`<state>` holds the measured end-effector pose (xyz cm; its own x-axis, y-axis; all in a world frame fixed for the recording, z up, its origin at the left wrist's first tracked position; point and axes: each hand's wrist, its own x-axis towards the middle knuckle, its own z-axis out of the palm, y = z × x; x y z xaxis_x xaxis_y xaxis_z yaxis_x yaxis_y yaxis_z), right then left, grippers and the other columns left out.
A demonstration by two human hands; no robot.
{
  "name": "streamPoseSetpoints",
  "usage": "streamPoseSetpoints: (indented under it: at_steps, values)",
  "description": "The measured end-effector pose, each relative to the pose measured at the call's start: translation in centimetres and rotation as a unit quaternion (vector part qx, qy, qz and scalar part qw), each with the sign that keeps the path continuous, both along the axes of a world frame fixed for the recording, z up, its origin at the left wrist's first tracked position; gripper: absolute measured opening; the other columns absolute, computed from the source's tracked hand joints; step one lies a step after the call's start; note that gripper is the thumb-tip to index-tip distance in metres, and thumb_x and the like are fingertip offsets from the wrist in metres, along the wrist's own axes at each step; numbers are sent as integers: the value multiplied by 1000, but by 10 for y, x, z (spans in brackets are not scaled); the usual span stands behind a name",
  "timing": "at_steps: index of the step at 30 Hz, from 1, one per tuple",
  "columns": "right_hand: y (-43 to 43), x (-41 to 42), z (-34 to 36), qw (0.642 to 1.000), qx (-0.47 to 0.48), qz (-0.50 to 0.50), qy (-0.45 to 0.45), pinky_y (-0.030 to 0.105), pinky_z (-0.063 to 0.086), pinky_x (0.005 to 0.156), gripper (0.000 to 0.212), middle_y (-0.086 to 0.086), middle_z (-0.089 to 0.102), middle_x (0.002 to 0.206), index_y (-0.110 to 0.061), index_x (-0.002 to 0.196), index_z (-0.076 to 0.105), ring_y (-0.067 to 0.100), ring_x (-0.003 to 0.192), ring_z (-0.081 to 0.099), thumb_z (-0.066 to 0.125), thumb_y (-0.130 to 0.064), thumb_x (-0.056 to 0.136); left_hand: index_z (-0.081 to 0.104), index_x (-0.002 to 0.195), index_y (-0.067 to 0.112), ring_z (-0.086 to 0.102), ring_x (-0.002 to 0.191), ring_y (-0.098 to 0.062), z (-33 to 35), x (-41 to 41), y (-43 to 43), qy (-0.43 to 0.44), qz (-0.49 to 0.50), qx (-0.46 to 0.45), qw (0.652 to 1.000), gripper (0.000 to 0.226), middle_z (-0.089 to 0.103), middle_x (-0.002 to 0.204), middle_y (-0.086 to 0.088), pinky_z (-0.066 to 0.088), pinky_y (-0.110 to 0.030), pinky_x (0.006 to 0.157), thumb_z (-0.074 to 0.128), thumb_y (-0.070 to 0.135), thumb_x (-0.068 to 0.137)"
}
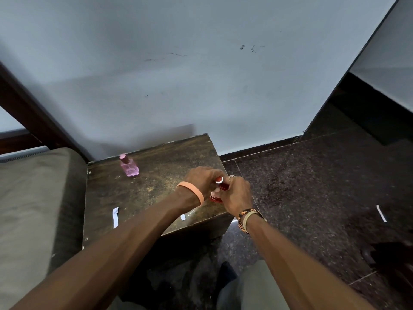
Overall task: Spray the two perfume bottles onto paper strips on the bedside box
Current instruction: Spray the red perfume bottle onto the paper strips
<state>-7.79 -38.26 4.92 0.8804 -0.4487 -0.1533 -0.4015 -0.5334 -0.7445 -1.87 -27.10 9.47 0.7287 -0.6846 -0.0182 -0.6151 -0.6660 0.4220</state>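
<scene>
Both of my hands meet on a red perfume bottle near the right edge of the dark bedside box. My right hand wraps the bottle's body. My left hand pinches its red cap at the top. A pink perfume bottle stands upright and capped at the back left of the box. One white paper strip lies near the box's front left. A second strip shows partly from under my left forearm.
A bed with a tan mattress touches the box on the left. Behind the box is a pale wall. Dark stone floor spreads to the right, with another white strip lying on it.
</scene>
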Motion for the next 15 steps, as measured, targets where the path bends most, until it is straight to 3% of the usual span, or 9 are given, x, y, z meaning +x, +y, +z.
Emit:
streamPoseSetpoints:
  at_steps: [3, 6, 8, 11, 15]
  values:
    - [0, 0, -1, 1000, -2, 2, 1, 13, 41, 60, 17, -18, 59, 67, -25, 90, 78, 0, 68, 55, 84, -20, 75, 64, 121, 21, 64, 106, -22, -1, 2, -1, -10, 21, 24, 999, 35, 70, 115, -3, 48, -31, 89, 67, 21, 86]
    - [1, 1, -1, 1000, -19, -15, 18, 24, 53, 69, 13, -5, 72, 81, -23, 89, 77, 11, 74, 62, 81, -19, 78, 50, 136, 23, 54, 121, -24, -2, -1, -3, -14, -11, 57, 998, 52, 57, 134, -4, 47, -35, 99, 66, 17, 87]
    - [1, 1, -2, 999, -27, -17, 20, 19, 48, 64, 12, -2, 74, 86, -23, 90, 77, 12, 74, 63, 80, -20, 79, 44, 141, 26, 50, 127, -24, -3, -1, -3, -10, -24, 66, 997, 59, 52, 140, -3, 47, -38, 100, 64, 12, 87]
    - [2, 1, -1, 1000, -21, -12, 10, 14, 39, 59, 14, -5, 74, 85, -22, 91, 78, 5, 68, 55, 82, -22, 77, 55, 132, 25, 56, 119, -23, -2, 2, -3, 12, -7, 52, 999, 48, 61, 129, -2, 48, -37, 97, 63, 10, 87]
    - [0, 1, 5, 1000, -12, 8, 13, 29, 54, 78, 17, -3, 74, 85, -23, 92, 78, 11, 77, 61, 83, -21, 76, 61, 125, 21, 61, 112, -23, -3, 2, -2, 35, 26, 10, 999, 43, 67, 121, -4, 50, -35, 95, 68, 10, 84]
